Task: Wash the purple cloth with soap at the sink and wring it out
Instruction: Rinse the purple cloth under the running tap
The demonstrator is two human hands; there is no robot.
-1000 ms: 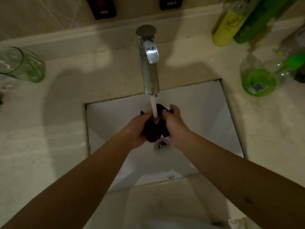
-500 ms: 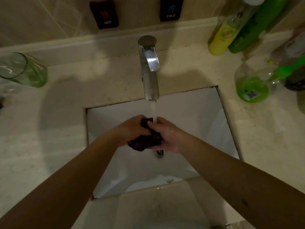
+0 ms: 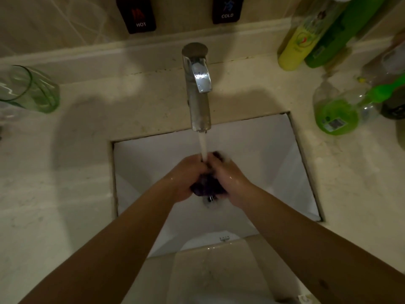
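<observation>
The purple cloth (image 3: 207, 186) is bunched into a dark wad over the drain of the white sink (image 3: 269, 172). My left hand (image 3: 186, 178) grips its left side and my right hand (image 3: 228, 176) grips its right side, the two pressed close together. Water runs from the chrome tap (image 3: 198, 88) in a stream that lands between my hands on the cloth. A bit of cloth pokes out above my right hand. Most of the cloth is hidden by my fingers.
A green glass (image 3: 28, 91) stands on the counter at the far left. Yellow (image 3: 300, 40) and green (image 3: 337, 36) bottles stand at the back right, with a bottle of green liquid (image 3: 337, 113) in front of them. HOT (image 3: 137, 14) and COLD (image 3: 228, 9) switches are on the wall.
My hands have shifted on the wadded cloth under the stream, pressing closer together. The view has tilted a little.
</observation>
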